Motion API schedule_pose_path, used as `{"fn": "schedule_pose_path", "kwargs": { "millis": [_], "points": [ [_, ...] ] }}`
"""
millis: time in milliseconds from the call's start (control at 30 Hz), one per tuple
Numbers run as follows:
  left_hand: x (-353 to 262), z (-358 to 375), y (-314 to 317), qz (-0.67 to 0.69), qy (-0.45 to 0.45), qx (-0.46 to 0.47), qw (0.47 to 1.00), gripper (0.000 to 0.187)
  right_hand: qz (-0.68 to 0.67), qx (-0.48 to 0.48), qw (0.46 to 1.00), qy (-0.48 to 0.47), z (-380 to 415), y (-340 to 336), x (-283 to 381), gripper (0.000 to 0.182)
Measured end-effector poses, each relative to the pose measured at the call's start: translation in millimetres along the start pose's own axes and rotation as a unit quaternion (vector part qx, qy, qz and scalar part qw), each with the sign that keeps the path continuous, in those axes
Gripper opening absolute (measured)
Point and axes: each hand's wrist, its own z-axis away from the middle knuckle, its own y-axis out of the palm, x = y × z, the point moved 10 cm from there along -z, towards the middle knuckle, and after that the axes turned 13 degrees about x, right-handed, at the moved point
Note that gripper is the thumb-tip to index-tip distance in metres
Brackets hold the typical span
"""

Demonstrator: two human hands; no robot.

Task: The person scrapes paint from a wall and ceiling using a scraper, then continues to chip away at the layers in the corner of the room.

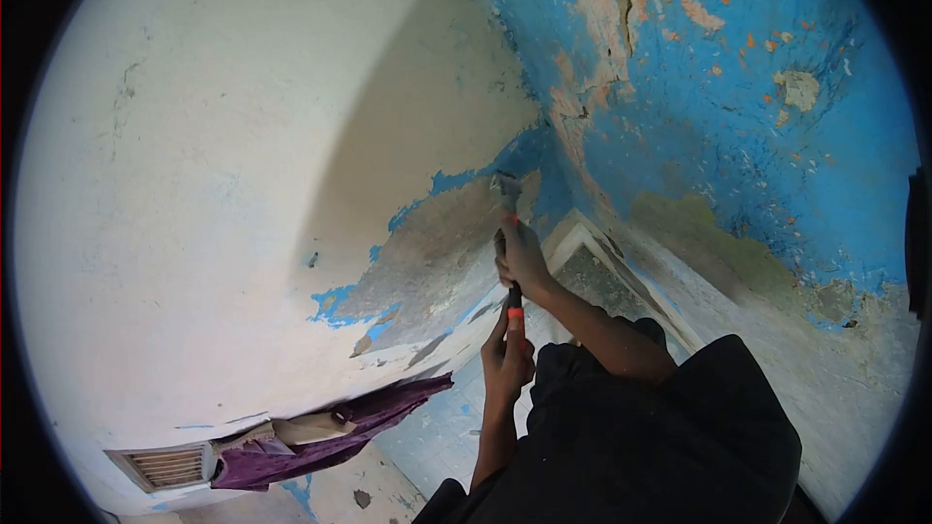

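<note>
Both my hands are closed around a long-handled scraper (510,194) with a red-and-black handle and a grey metal head. My right hand (522,257) grips it high up, close below the head. Lower down, my left hand (507,364) wraps round the red handle end. The head overlaps the left wall near the room corner, at the border of a strip of blue paint (456,178). Below that strip is a bare grey patch (432,243) with ragged blue edges.
The right wall (699,116) is blue, with cracks, orange flecks and bare plaster. A pale band (578,233) runs along the corner above the grey floor (597,281). Purple cloth (301,461) hangs beside a slatted vent (165,468) at lower left.
</note>
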Motion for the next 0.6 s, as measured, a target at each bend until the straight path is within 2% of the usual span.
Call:
{"fn": "schedule_pose_path", "kwargs": {
  "millis": [33,133,267,367,467,600],
  "points": [
    [-2,-10,3,-0.01,0.003,-0.002,1.0,0.058,0.029,-0.031,0.999,-0.008,-7,-14,6,0.049],
    [-1,-21,9,-0.022,-0.003,-0.003,1.0,0.057,-0.004,-0.031,0.999,-0.029,-14,-33,19,0.05],
    [2,2,6,-0.01,0.016,0.002,1.0,0.058,0.0,-0.026,0.999,0.025,-1,-10,-12,0.047],
    [5,7,0,0.018,0.028,0.002,0.999,0.058,0.007,0.023,1.0,0.006,3,6,-9,0.044],
    [18,-11,5,0.042,0.004,0.016,0.999,0.057,0.047,0.0,0.999,-0.015,-1,-8,6,0.042],
    [19,3,-5,0.035,0.009,-0.008,0.999,0.055,0.034,0.001,0.999,-0.001,-1,0,-9,0.041]
  ]
}}
